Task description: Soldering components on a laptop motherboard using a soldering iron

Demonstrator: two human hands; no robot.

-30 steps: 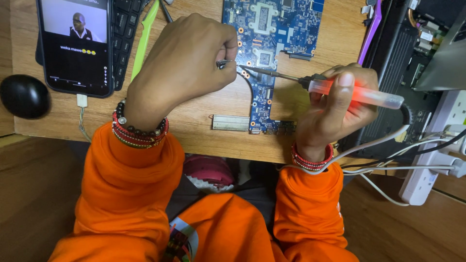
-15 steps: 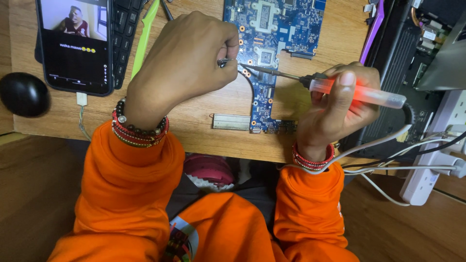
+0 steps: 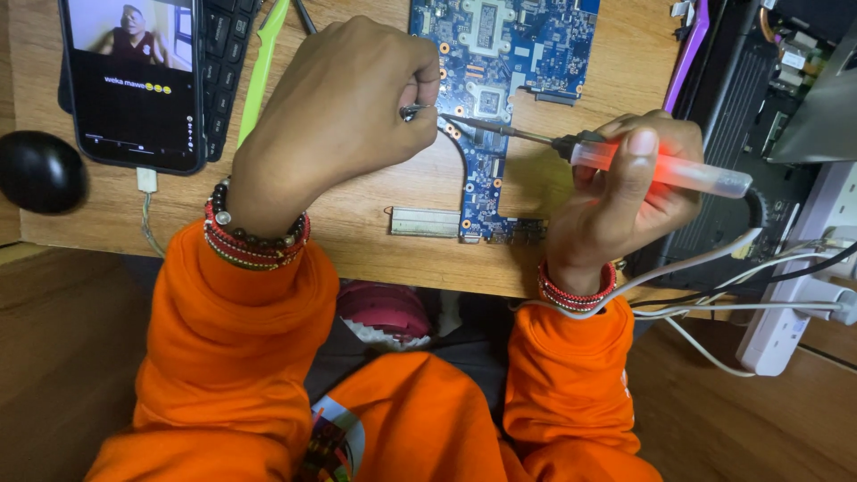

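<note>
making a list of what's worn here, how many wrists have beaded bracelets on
2. A red and dark bead stack on the left wrist, and a red beaded band on the right wrist. Sleeves may hide more.

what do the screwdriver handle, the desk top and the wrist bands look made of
Screwdriver in the right hand: handle looks like clear plastic, glowing red inside; shaft is dull grey metal. Desk: wood or wood-look laminate, matte, with visible grain. Wrist bands: strings of small glossy beads, red and dark; glass or plastic, cannot tell which.
</note>
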